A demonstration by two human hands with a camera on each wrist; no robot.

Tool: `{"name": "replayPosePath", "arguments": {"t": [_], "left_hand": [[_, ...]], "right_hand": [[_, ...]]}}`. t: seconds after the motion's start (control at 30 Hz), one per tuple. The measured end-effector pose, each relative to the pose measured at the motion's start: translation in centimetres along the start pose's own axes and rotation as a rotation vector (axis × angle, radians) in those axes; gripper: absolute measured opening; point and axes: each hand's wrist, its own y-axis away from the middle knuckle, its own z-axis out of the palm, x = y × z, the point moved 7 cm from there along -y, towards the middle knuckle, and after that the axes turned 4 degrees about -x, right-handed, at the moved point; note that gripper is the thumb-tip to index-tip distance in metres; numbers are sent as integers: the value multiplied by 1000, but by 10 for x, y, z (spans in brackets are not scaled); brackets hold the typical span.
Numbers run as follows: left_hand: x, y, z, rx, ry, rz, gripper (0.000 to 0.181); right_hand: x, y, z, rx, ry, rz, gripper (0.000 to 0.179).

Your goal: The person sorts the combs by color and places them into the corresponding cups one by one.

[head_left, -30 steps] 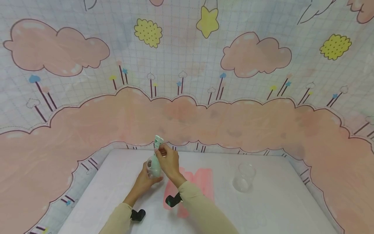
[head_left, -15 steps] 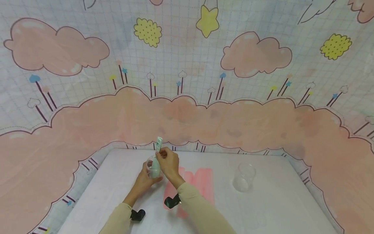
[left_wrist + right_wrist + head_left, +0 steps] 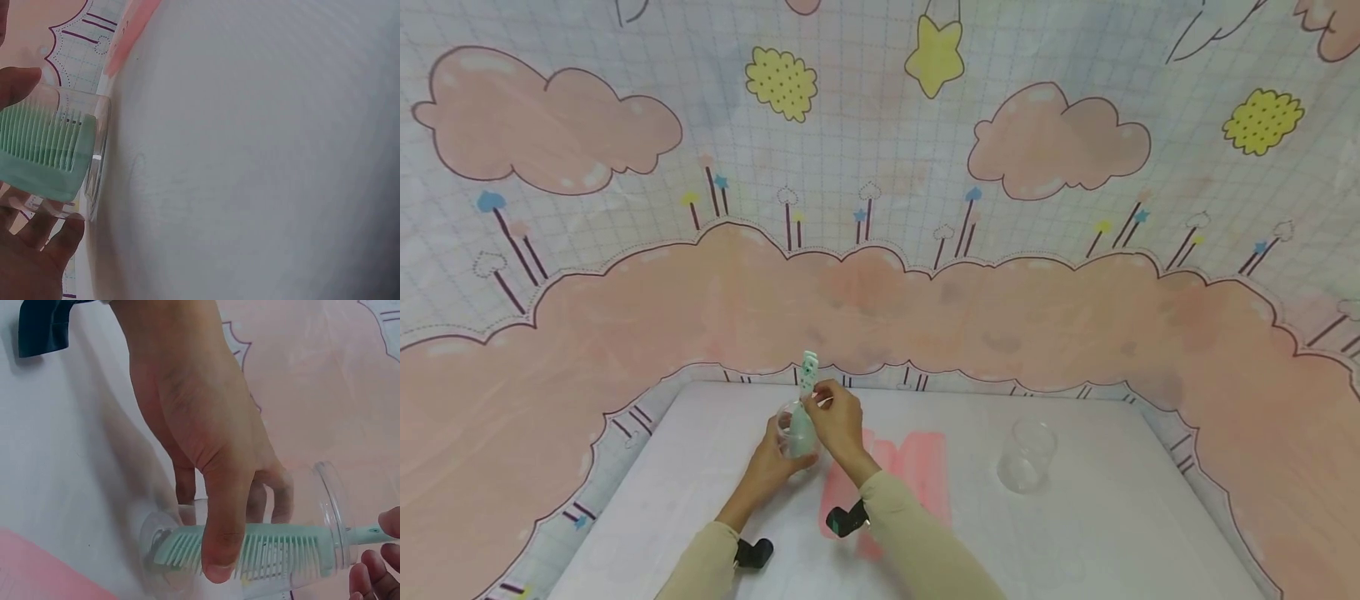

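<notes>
A mint-green comb [image 3: 808, 372] stands teeth-down inside a clear plastic cup [image 3: 333, 497], its patterned handle sticking up past the rim. My left hand [image 3: 771, 458] grips the cup, the thumb on one side and the fingers round the other. My right hand [image 3: 837, 421] pinches the comb's handle just above the rim. In the left wrist view the comb's teeth [image 3: 44, 134] show through the cup wall, near its bottom. The right wrist view has the left hand [image 3: 206, 437] across the cup, and the right fingertips [image 3: 375, 575] at its edge by the handle.
Another clear cup or jar [image 3: 1026, 458] stands on the white table [image 3: 1097, 517] to the right. A pink patch [image 3: 925, 467] lies on the tabletop beneath the right arm. A cartoon-printed cloth [image 3: 880, 308] surrounds the table behind and at the sides.
The right hand has shifted slightly down and right, and the comb's handle has turned a little and stands more upright. The left hand and cup have hardly moved.
</notes>
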Motion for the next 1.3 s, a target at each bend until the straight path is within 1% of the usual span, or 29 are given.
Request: {"name": "replayPosePath", "arguments": {"t": [0.07,0.17,0.3,0.6,0.83,1.0,1.13,1.3], "left_hand": [[-1,-1,0,3,-8,5,97],[-1,-2,-1,6,-6,9,97],[1,-2,0,-1,-3,5,99],[-1,1,0,-2,5,-2,99],[-2,0,-4,15,-4,20,98],[0,1,-4,6,-9,14,97],[-1,1,-2,4,-4,5,96],[-2,1,0,-3,-4,-1,96]], "right_hand": [[1,2,-1,-10,-25,12,21],[1,3,-3,-13,-54,9,27],[-3,6,-11,-6,-77,1,29],[-7,12,-27,-5,-116,3,28],[-16,15,-38,1,-144,-38,27],[-23,22,-48,9,-193,-47,28],[-23,28,-58,11,-213,-57,28],[-18,35,-76,30,-200,-23,29]]}}
